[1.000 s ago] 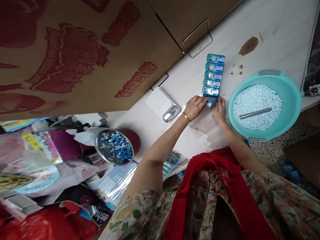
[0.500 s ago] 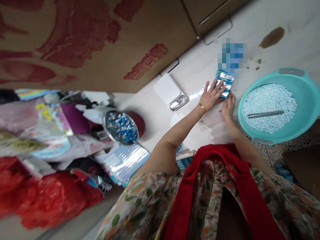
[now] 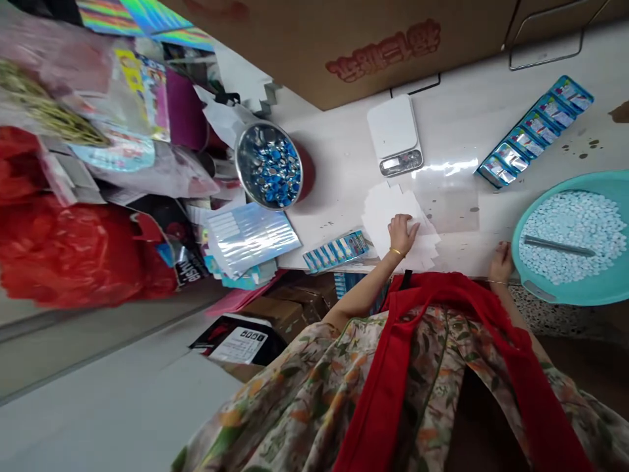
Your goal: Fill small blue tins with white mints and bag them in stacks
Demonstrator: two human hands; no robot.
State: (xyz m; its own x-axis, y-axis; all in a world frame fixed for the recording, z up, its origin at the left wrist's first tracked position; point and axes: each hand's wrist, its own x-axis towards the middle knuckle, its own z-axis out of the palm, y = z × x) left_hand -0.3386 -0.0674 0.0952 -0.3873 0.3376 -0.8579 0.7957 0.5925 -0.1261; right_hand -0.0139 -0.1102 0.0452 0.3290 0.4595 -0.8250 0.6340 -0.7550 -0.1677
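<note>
Beside 1 teal basin [image 3: 565,298], 5 blue packets [image 3: 535,131] lie.

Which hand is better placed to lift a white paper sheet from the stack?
Left. The left hand already rests on the stack of white paper sheets; the right hand sits at the table edge beside the teal plastic basin.

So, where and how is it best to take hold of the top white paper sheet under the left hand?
Probably at the free corner of the top white paper sheet, on the far side, coming from above. The sheets lie flat and fanned on the table, so a corner sticks out past the left hand. Slide it outward, then pinch. The right hand rests at the table edge.
</note>
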